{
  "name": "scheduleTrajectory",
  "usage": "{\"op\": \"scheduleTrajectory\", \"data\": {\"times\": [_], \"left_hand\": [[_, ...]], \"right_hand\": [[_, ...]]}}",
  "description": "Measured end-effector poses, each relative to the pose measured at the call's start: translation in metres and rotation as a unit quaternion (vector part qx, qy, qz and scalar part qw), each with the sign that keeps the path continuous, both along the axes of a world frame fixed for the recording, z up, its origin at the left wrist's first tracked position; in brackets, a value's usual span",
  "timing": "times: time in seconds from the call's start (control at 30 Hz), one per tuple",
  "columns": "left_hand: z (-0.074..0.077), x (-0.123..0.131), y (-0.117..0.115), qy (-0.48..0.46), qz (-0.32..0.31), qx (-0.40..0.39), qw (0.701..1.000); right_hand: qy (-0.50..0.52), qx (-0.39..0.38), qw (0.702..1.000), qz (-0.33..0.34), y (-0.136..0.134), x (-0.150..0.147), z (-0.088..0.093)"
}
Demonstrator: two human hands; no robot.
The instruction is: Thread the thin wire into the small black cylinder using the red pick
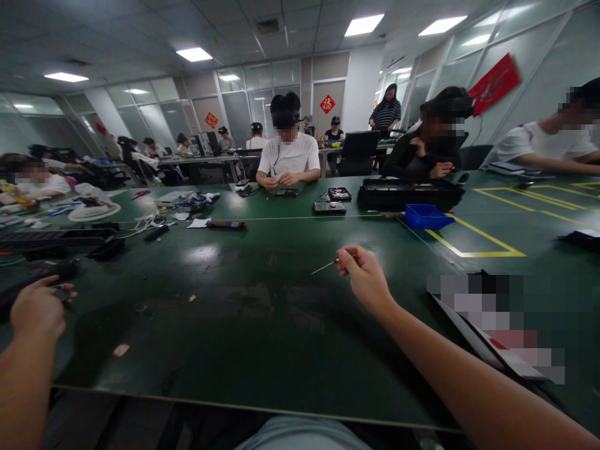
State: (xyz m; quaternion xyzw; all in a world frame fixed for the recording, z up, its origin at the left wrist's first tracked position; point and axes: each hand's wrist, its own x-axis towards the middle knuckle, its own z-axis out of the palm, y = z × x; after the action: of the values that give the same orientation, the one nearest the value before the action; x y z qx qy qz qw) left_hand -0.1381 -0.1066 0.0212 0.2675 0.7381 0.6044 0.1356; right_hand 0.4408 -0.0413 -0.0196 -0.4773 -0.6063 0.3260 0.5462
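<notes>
Over the middle of the green table [262, 375], my right hand [368, 278] is closed around the reddish handle of a thin screwdriver [324, 267]. Its bare metal shaft points left and slightly down. At the left edge, my left hand [40, 309] has its fingers bent about a small dark part [63, 294], whose kind I cannot make out. Behind that hand lies a long black piece [44, 278], partly covered by the fingers; whether they touch it is unclear.
Across the table sits a person in a white shirt [290, 156]. Before them lie hard drives [329, 207]. To the right are a black casing [410, 194] and a blue bin [427, 217]. A power-tool-like cylinder [227, 224] and a white fan part [94, 212] lie left.
</notes>
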Motion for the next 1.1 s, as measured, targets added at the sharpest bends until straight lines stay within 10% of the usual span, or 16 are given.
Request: {"op": "scheduleTrajectory", "data": {"times": [0.27, 0.6, 0.9, 1.1], "left_hand": [[0.006, 0.070, 0.039, -0.067, -0.015, 0.078, 0.995], [0.004, 0.218, 0.070, -0.187, -0.404, 0.021, 0.895], [0.003, 0.346, 0.068, -0.067, -0.587, -0.073, 0.803], [-0.033, 0.381, 0.081, 0.103, -0.585, -0.073, 0.801]], "right_hand": [[-0.019, 0.000, 1.000, -0.007, 0.003, 0.000, -0.005], [-0.026, -0.004, 1.000, -0.001, 0.001, 0.001, -0.003], [-0.065, -0.009, 0.998, -0.014, -0.003, 0.001, 0.000], [-0.064, 0.004, 0.998, -0.018, -0.002, 0.002, -0.002]]}}
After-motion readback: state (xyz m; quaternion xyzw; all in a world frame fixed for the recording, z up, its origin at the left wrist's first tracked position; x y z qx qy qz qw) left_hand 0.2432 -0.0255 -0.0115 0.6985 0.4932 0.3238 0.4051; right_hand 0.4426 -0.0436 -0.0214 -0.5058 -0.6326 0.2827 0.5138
